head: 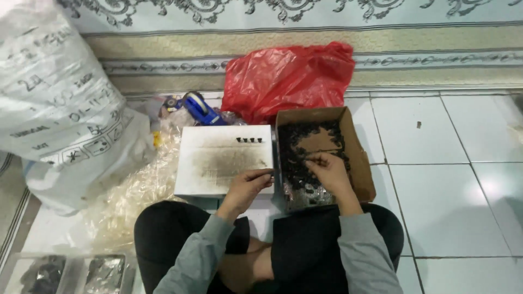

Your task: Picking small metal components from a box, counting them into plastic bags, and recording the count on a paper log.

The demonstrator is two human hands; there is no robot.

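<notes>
1. Two hands are at work. Your left hand (248, 184) rests at the near right corner of the white box (218, 160), fingers curled and pinching something small and dark; what it is, I cannot tell.
2. Your right hand (327, 170) is down inside the cardboard box (362, 163), fingertips drawn together over the heap of small black parts (297, 149). Whether a piece is already pinched there is too small to see.
3. Four small black pieces (249, 140) stand in a row near the far edge of the white box lid, well apart from both hands.
4. Judgement: you are at the picking step, taking single parts from the heap. The next move calls for a fine pinch on one part only, lifted free of its neighbours.
5. Surface: white floor tiles (452, 179), you seated cross-legged. A patterned rug (381, 32) lies beyond.
6. Surroundings: red plastic bag (289, 76) behind the boxes, blue tape dispenser (200, 107) beside it, large white sack (54, 98) at left, clear plastic wrappers (136, 190) beneath it, two clear trays (71, 272) at lower left.
</notes>
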